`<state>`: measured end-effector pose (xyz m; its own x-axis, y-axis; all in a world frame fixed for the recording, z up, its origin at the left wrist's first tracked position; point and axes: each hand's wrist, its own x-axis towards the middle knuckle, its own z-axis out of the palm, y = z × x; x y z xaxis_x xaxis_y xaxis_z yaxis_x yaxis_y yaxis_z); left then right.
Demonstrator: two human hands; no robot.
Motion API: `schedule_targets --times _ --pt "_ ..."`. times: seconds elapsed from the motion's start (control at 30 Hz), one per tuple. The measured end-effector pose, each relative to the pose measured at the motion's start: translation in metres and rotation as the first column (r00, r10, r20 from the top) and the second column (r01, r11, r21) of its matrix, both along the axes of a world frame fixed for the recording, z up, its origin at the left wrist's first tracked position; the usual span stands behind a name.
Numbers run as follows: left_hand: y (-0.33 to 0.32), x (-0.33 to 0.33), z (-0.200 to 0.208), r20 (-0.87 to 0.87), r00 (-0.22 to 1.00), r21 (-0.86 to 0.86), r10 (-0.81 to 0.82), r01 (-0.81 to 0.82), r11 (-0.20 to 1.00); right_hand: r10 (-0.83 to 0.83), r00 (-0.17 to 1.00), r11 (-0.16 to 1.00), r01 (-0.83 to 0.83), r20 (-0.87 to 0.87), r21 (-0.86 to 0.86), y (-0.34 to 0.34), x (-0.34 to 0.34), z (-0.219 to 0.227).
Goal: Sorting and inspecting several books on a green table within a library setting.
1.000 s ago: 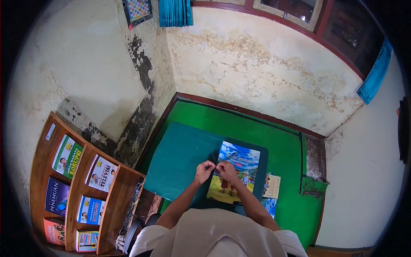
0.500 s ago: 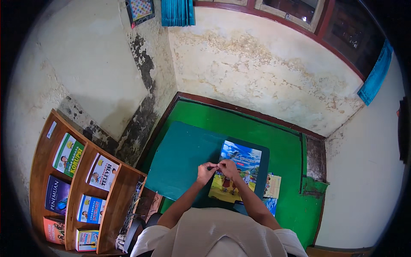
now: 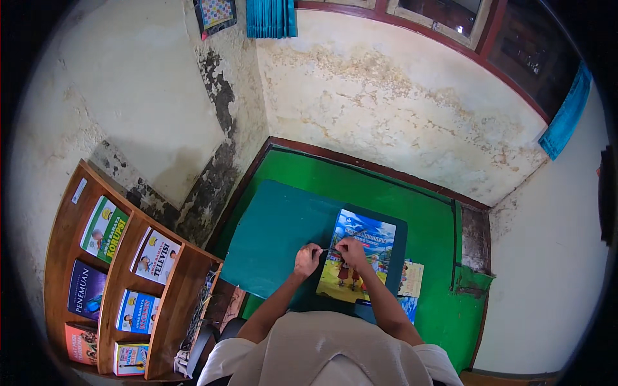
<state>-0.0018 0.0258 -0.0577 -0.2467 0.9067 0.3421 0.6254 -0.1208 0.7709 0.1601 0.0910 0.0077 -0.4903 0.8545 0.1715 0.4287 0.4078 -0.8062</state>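
My left hand (image 3: 308,258) and my right hand (image 3: 351,251) are held close together in front of me, each with pinched fingers. Between them stretches a thin strand (image 3: 329,249), too small to name. Under my right hand lies a book (image 3: 369,226) with a colourful cover of blue sky, children and yellow ground. The book rests on the right part of a dark green tabletop (image 3: 277,219). My left hand is over the bare tabletop, just beside the book's left edge.
At the left stands a curved wooden rack (image 3: 129,231) with several books facing out. More books (image 3: 411,280) lie below the table's right edge, over a green floor (image 3: 425,225). Stained walls (image 3: 386,96) meet in a corner beyond the table.
My hands have moved apart, from nearly touching to a small gap with the thin strand between them. My right hand has shifted slightly to the right over the book.
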Motion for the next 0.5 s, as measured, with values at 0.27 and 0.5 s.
schedule_targets --times 0.27,0.5 --pt "-0.002 -0.002 -0.006 -0.063 0.998 -0.063 0.025 -0.029 0.998 -0.102 0.992 0.982 0.087 0.077 0.169 0.001 0.003 -0.017" --pt "0.001 -0.007 0.015 0.003 1.000 -0.315 0.029 -0.026 0.949 -0.094 0.994 0.977 0.082 0.055 0.199 0.003 0.004 -0.022"
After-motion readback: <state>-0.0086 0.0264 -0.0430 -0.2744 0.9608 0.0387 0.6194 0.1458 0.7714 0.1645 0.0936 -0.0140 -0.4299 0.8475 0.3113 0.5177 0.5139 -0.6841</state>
